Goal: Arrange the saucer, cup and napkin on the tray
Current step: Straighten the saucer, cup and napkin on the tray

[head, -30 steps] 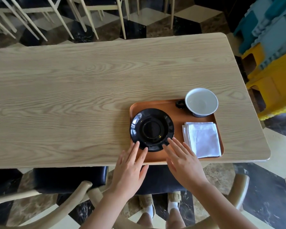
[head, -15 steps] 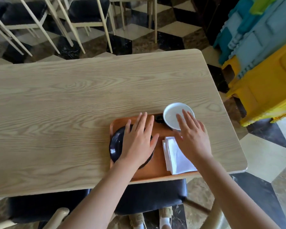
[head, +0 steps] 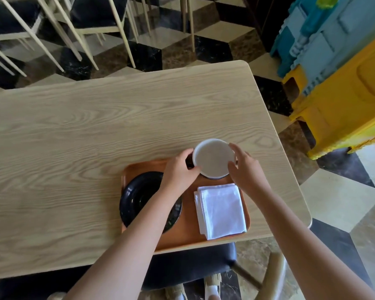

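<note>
An orange tray [head: 188, 232] lies at the table's near edge. On its left part sits a black saucer [head: 136, 195], partly hidden by my left forearm. A folded white napkin [head: 220, 210] lies on the tray's right part. The white cup [head: 213, 158] with a dark outside stands at the tray's far right corner. My left hand [head: 179, 171] grips the cup's left side near its dark handle. Around the cup's right side curls my right hand [head: 245, 168], fingers touching the rim.
The light wooden table [head: 95, 131] stretches to the left and far side. Its right edge is close to the tray. Yellow and blue plastic stools [head: 342, 79] are stacked at the right. Chairs [head: 78, 20] stand beyond the table; a dark seat [head: 188, 265] is under the near edge.
Both hands moved from the tray's near edge, over the saucer and napkin, up to the cup and closed around it. The camera view shifted, so the tray appears lower.
</note>
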The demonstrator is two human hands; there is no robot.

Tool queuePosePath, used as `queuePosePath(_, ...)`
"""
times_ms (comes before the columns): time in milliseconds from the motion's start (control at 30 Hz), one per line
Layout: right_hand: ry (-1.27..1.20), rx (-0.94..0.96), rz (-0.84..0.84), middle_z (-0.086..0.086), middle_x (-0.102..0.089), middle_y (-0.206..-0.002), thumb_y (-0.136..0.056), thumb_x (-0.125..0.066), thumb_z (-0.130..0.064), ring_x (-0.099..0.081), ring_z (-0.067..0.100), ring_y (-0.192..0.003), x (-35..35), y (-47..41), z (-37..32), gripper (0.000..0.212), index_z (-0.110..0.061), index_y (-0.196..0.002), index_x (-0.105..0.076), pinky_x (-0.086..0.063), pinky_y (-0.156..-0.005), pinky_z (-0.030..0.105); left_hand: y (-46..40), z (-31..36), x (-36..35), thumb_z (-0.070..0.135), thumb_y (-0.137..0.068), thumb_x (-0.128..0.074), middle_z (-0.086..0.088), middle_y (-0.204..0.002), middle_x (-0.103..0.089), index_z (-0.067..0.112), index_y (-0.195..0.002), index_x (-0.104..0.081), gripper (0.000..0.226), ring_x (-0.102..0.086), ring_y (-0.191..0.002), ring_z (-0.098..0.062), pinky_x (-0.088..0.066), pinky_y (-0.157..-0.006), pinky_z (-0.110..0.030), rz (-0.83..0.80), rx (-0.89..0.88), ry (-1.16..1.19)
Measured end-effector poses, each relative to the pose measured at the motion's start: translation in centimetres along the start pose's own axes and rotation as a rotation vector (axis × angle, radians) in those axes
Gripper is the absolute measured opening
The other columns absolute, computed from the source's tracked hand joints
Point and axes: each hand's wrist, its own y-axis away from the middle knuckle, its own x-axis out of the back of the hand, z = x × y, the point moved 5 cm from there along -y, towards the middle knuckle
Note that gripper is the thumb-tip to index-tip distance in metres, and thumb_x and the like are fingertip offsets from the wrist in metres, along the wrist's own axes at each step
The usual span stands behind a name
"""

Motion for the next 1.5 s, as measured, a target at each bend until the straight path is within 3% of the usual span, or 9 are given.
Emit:
queuePosePath(100, -0.139, -0.084, 0.013, 0.012, -0.06, -0.124, -0.082, -0.043, -0.001, -0.058, 0.03, -0.106, 0.0, -0.4, 0.7, 0.052, -0.02, -0.13, -0.046, -0.049, -0.088, 0.037, -0.6, -0.5, 0.5, 0.017, -0.083, -0.063, -0.001, -0.127, -0.06, 0.014, -0.125, -0.055, 0.043, -0.053, -0.117, -0.011, -0.033, -0.09, -0.014, -0.011, 0.039, 0.121)
queuePosePath(233, -0.24, -0.113, -0.002, 0.009, -0.062, -0.12, -0.078, -0.042, 0.0, -0.06, 0.029, -0.102, -0.4, -0.5, 0.8, 0.054, -0.024, -0.125, -0.052, -0.053, -0.083, 0.05, -0.5, -0.8, 1.3, 0.016, -0.082, -0.066, 0.0, -0.122, -0.064, 0.015, -0.121, -0.06, 0.04, -0.052, -0.101, -0.002, -0.034, -0.086, -0.012, -0.028, 0.037, 0.099)
queuePosePath(433, -0.267, -0.118, -0.052, 0.001, -0.061, -0.094, -0.076, -0.042, 0.001, -0.064, 0.026, -0.089, -0.9, 0.1, 0.5, 0.054, -0.026, -0.12, -0.056, -0.056, -0.078, 0.046, 0.5, -1.9, 2.1, 0.014, -0.08, -0.067, 0.002, -0.119, -0.065, 0.014, -0.12, -0.061, 0.04, -0.052, -0.096, 0.0, -0.038, -0.074, -0.003, -0.022, 0.036, 0.12)
queuePosePath(700, -0.223, -0.023, -0.079, -0.002, -0.061, -0.096, -0.081, -0.046, -0.002, -0.061, 0.019, -0.088, -1.0, 1.1, -0.1, 0.053, -0.029, -0.127, -0.048, -0.052, -0.075, 0.032, 1.5, -2.7, 2.0, 0.018, -0.082, -0.065, 0.006, -0.118, -0.064, 0.016, -0.122, -0.059, 0.04, -0.054, -0.104, -0.003, -0.038, -0.089, -0.016, -0.012, 0.054, 0.145)
queuePosePath(800, -0.184, 0.034, -0.047, -0.003, -0.061, -0.108, -0.085, -0.052, -0.007, -0.06, 0.013, -0.088, -0.2, 2.3, -0.1, 0.046, -0.025, -0.127, -0.046, -0.045, -0.07, 0.025, 2.6, -2.4, 2.7, 0.02, -0.085, -0.061, 0.006, -0.107, -0.064, 0.019, -0.12, -0.059, 0.035, -0.057, -0.101, -0.007, -0.042, -0.085, -0.015, 0.131, 0.006, 0.121)
queuePosePath(933, 0.122, 0.283, 0.096, 0.008, -0.059, -0.126, -0.086, -0.055, -0.012, -0.057, 0.026, -0.112, 1.2, 6.7, 0.8, 0.038, -0.012, -0.124, -0.052, -0.051, -0.086, 0.04, 7.4, -1.3, 3.2, 0.021, -0.087, -0.053, -0.006, -0.109, -0.063, 0.008, -0.115, -0.06, 0.031, -0.053, -0.105, -0.013, -0.036, -0.099, -0.017, 0.394, -0.317, -0.09)
queuePosePath(1100, 0.473, 0.411, -0.048, 0.009, -0.031, -0.148, -0.096, -0.02, -0.035, -0.021, 0.022, -0.139, -2.0, 10.9, 3.6, 0.049, -0.014, -0.138, -0.036, -0.021, -0.11, 0.043, 12.6, -0.9, -4.8, 0.014, -0.091, -0.046, -0.015, -0.127, -0.057, 0.006, -0.124, -0.054, 0.035, -0.047, -0.125, -0.025, -0.039, -0.105, -0.035, 0.12, -0.629, -0.379)
queuePosePath(1233, 0.565, 0.337, -0.16, 0.005, -0.024, -0.152, -0.096, -0.006, -0.037, -0.006, 0.017, -0.141, -4.9, 11.6, 5.7, 0.053, -0.018, -0.142, -0.024, -0.009, -0.11, 0.043, 12.8, -1.8, -8.9, 0.028, -0.092, -0.032, -0.016, -0.145, -0.04, 0.011, -0.139, -0.038, 0.05, -0.034, -0.135, -0.028, -0.037, -0.106, -0.041, -0.01, -0.451, -0.593)
queuePosePath(1500, 0.57, 0.312, -0.151, 0.004, -0.02, -0.151, -0.095, -0.001, -0.038, -0.005, 0.016, -0.141, -6.0, 11.6, 5.4, 0.056, -0.017, -0.141, -0.024, -0.01, -0.11, 0.043, 12.5, -3.5, -9.2, 0.026, -0.09, -0.031, -0.015, -0.145, -0.04, 0.006, -0.135, -0.044, 0.051, -0.034, -0.135, -0.026, -0.039, -0.104, -0.04, -0.06, -0.366, -0.734)
